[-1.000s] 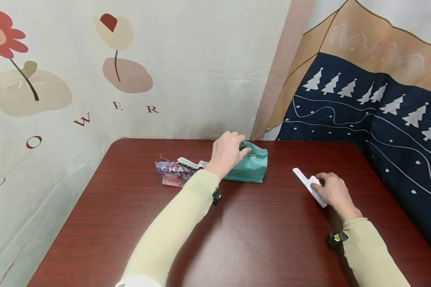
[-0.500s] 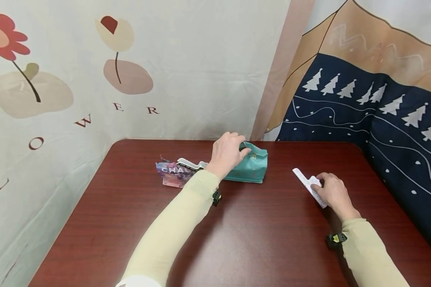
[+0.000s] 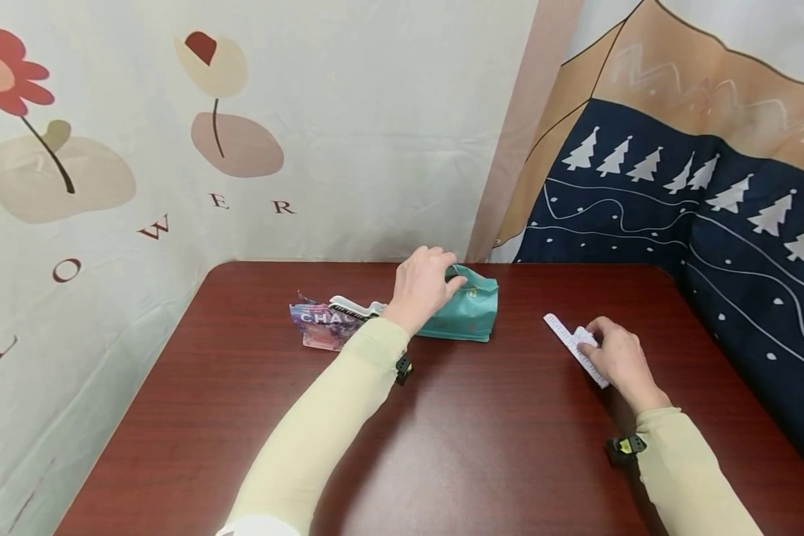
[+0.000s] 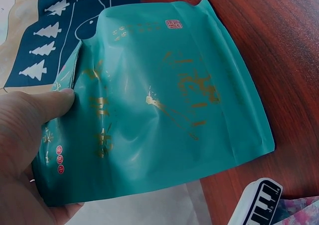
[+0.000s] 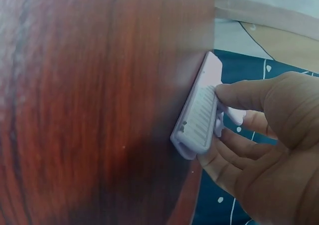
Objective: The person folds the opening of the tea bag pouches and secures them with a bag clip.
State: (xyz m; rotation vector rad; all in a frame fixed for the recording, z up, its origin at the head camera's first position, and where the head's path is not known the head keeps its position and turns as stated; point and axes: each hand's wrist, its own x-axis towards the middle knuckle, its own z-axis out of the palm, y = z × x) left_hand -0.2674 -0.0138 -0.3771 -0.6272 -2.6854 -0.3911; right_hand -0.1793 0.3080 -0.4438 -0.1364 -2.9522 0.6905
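Counter (image 3: pixel 482 439): red-brown, wood-grained, sheened. Right grip (image 3: pixel 619 359): thumb and fingers pinching a white bag clip (image 5: pixel 202 108), slim bar, apparently hard plastic; a loose pinch could drop it. "CHA" pouch (image 3: pixel 318 321): pink-purple, crumpled. Piano-print clip (image 3: pixel 356 307): white, overlapping that pouch in view. Left grip (image 3: pixel 422 289): pinching the upper part of a teal pouch (image 4: pixel 164 100), left of the bag clip, well apart; glossy, creased, gold-lettered. Its limp walls could buckle if tugged. Backdrop (image 3: pixel 375 112): printed, apparently cloth.
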